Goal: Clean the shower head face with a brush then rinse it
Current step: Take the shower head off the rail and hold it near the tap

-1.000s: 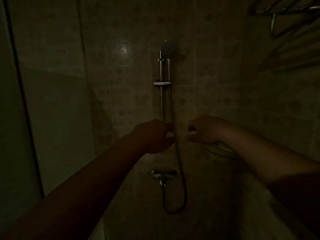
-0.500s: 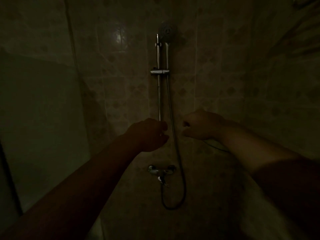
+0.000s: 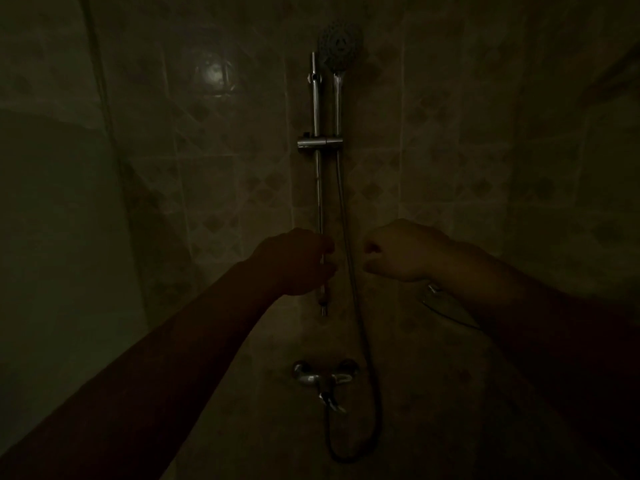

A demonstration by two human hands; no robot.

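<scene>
**Shower head high above both hands**

Dim light. Shower head (image 3: 340, 46) docked atop rail, handle vertical, well above the hands. Left hand (image 3: 298, 261) and right hand (image 3: 398, 251) curled either side of hose (image 3: 349, 271); contents indiscernible. Right slightly nearer, I judge.

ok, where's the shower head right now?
Head view, top centre: the shower head sits in its holder on the rail, well above both hands, hose hanging between them.
</scene>
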